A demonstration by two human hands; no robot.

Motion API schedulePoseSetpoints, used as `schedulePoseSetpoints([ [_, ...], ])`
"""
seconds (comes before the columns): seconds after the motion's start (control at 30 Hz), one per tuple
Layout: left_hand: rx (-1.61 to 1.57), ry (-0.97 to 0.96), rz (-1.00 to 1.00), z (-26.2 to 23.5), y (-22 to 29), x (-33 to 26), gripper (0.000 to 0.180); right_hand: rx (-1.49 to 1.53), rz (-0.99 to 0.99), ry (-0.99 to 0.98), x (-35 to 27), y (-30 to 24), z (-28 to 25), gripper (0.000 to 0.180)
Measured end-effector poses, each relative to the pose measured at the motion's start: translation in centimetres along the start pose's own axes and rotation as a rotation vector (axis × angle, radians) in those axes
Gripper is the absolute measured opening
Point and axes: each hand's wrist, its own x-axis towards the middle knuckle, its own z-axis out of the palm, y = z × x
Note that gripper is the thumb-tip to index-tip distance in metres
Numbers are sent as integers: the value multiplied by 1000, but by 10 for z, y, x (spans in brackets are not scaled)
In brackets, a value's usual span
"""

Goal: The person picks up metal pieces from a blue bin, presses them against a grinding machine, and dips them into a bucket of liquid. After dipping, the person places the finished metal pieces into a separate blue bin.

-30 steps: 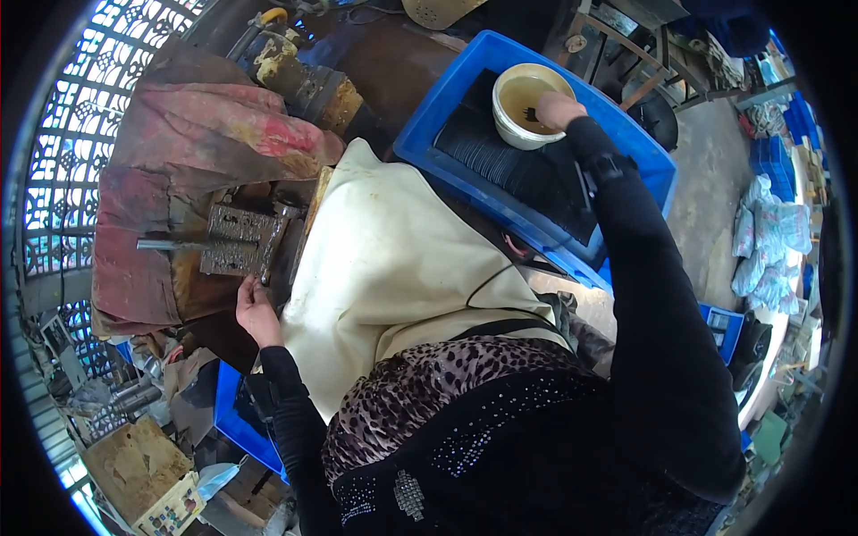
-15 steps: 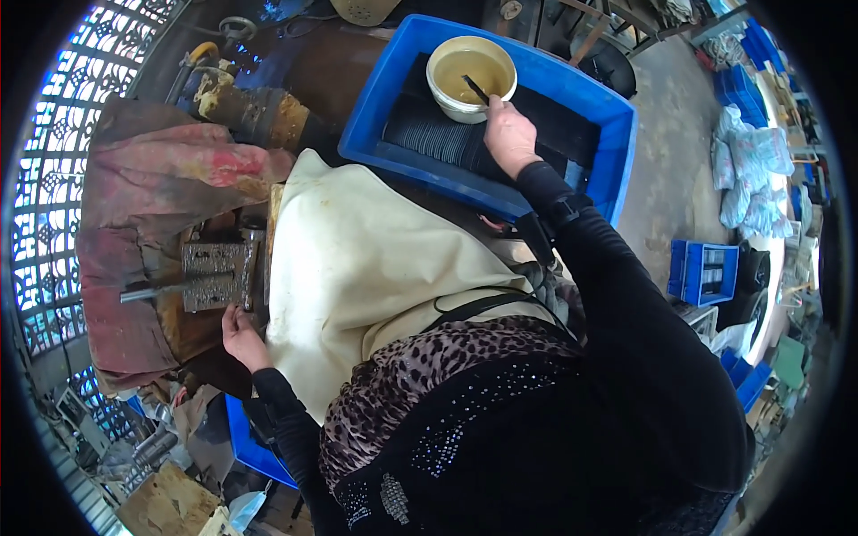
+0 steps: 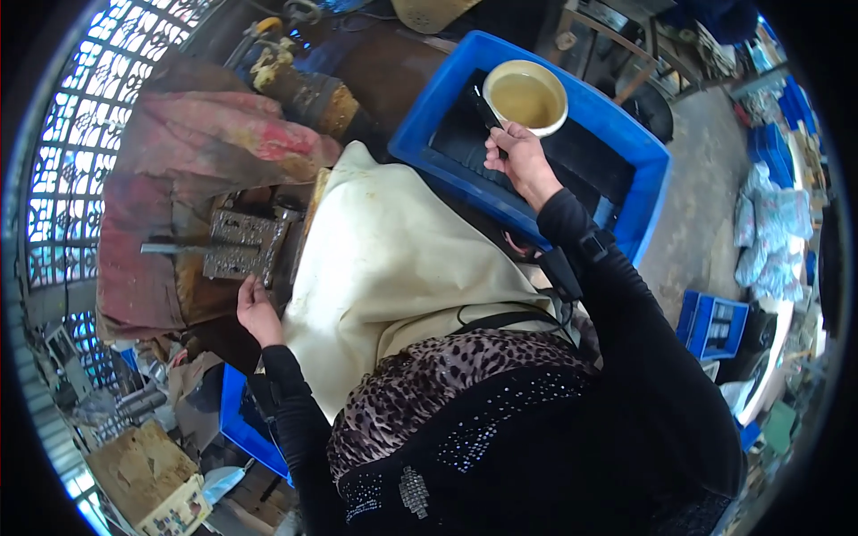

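Observation:
My right hand (image 3: 524,163) is closed round one end of a thin dark flat strip (image 3: 483,105), holding it tilted over the blue bin (image 3: 429,98), just left of a pale bucket (image 3: 561,100) of cloudy yellowish liquid. Black pieces lie under it in the bin, blurred together here. At the left, my left hand (image 3: 259,314) has its fingertips pressed together by the lower edge of a wet, pitted metal block (image 3: 234,245); whatever they may pinch is hidden. A metal rod (image 3: 172,248) sticks out leftward from that block.
A cream apron (image 3: 375,241) covers my lap between the hands. Stained red cloth (image 3: 143,205) drapes round the metal block. A second blue bin (image 3: 234,420) stands low at the left. Further right are a small blue crate (image 3: 711,325) and plastic bags (image 3: 774,228).
The dark strip was dipping into the bucket and is now out of it, on the bucket's left, still in my right hand. The whole view has shifted; my left hand stays by the block.

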Motion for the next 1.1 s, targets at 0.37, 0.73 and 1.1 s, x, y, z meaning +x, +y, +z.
schedulePoseSetpoints([
  [0.37,-419,-480,102,90,173,-21,18,-246,-280,-345,-36,-18,73,21],
  [0.73,-841,-646,-287,138,216,-31,17,-222,-193,-582,-65,-18,107,27],
  [1.1,-1070,-274,72,117,180,12,3,-144,-139,-80,-61,-28,22,29],
])
